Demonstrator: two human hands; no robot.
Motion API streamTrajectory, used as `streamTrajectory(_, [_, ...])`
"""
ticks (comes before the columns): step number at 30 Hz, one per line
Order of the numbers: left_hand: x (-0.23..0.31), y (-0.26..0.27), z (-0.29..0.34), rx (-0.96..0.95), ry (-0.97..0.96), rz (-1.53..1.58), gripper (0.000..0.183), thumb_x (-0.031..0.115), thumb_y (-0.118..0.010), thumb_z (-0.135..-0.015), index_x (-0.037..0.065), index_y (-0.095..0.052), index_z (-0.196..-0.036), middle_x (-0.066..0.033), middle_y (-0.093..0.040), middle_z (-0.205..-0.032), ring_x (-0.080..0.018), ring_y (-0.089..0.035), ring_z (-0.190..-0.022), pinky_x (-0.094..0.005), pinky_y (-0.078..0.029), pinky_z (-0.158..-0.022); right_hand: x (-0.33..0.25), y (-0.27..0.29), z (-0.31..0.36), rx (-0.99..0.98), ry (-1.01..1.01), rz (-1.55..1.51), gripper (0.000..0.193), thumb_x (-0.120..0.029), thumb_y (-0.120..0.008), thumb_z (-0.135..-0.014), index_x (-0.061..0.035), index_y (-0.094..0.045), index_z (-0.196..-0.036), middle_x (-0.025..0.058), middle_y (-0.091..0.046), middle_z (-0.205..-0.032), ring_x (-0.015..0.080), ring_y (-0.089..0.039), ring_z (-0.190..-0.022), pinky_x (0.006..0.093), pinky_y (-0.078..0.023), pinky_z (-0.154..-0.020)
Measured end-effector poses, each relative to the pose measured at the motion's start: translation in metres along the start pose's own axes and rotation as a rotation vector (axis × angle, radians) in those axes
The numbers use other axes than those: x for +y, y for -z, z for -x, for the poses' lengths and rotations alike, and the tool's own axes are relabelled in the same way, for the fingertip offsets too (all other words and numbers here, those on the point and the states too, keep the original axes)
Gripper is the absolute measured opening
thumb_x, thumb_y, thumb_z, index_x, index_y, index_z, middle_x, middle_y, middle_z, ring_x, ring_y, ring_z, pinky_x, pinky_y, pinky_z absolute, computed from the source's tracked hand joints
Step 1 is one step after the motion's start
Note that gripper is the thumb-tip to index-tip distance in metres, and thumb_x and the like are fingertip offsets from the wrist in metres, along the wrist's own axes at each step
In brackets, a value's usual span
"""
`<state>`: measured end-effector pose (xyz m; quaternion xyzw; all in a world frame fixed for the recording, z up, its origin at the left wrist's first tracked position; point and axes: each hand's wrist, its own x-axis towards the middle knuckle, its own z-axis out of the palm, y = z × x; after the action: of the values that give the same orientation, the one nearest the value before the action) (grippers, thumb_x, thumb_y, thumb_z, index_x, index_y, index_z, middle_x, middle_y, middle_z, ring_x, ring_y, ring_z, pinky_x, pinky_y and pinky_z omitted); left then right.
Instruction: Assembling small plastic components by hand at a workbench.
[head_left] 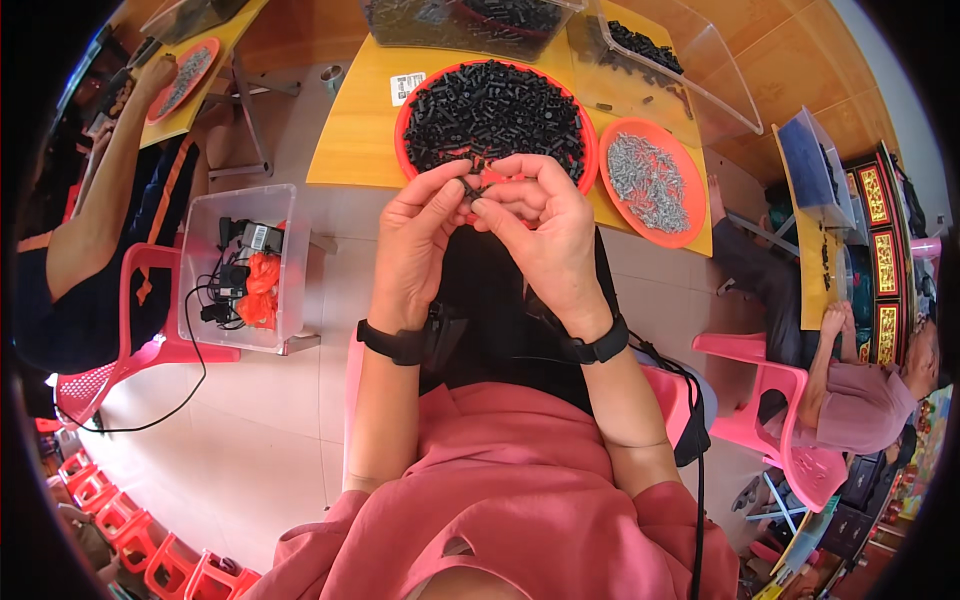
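Shirt, hands holding part, tray rim, wide floor

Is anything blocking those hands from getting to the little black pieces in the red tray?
No, nothing visible is. The left hand and right hand are at the near edge of the red tray, holding a small dark piece between them; the black pieces lie uncovered just beyond.
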<state>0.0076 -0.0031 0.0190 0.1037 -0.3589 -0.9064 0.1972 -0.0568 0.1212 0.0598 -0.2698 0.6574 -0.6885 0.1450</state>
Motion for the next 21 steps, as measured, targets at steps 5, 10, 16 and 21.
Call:
streamTrajectory(5, [-0.001,-0.001,0.001,0.018,-0.009,-0.036,0.023,0.007,-0.060,-0.092,0.000,-0.065,-0.114,-0.0071,-0.069,-0.099,-0.0086,-0.062,-0.081,-0.0216,-0.050,-0.075,-0.005,-0.006,0.004,0.053,0.111,0.196,0.034,0.002,-0.069,-0.080,0.0004,-0.054,-0.110,0.0116,-0.069,-0.086,0.0160,-0.069,-0.078,0.0259,-0.056,-0.070])
streamTrajectory(10, [-0.002,-0.003,0.001,0.026,-0.010,-0.029,0.023,0.007,-0.062,-0.091,0.001,-0.065,-0.113,-0.0070,-0.069,-0.099,-0.0093,-0.062,-0.082,-0.0218,-0.050,-0.075,-0.005,-0.010,0.006,0.129,0.299,0.393,0.036,0.003,-0.069,-0.079,-0.0014,-0.051,-0.110,0.0089,-0.065,-0.080,0.0168,-0.066,-0.068,0.0276,-0.054,-0.064])
streamTrajectory(16, [-0.004,-0.004,0.002,0.024,-0.047,-0.040,0.022,0.006,-0.063,-0.090,0.001,-0.066,-0.111,-0.0078,-0.069,-0.097,-0.0105,-0.063,-0.082,-0.0228,-0.051,-0.074,-0.003,-0.010,0.008,0.154,0.337,0.407,0.040,0.003,-0.070,-0.077,-0.0027,-0.048,-0.110,0.0074,-0.064,-0.078,0.0131,-0.058,-0.060,0.0263,-0.050,-0.060])
streamTrajectory(21, [-0.004,-0.009,0.004,0.039,-0.108,-0.135,0.020,0.004,-0.064,-0.089,0.001,-0.068,-0.109,-0.0075,-0.069,-0.096,-0.0106,-0.064,-0.084,-0.0225,-0.052,-0.075,0.006,-0.010,0.009,0.183,0.320,0.296,0.044,0.003,-0.072,-0.077,-0.0034,-0.044,-0.111,0.0074,-0.065,-0.074,0.0121,-0.057,-0.060,0.0245,-0.048,-0.060])
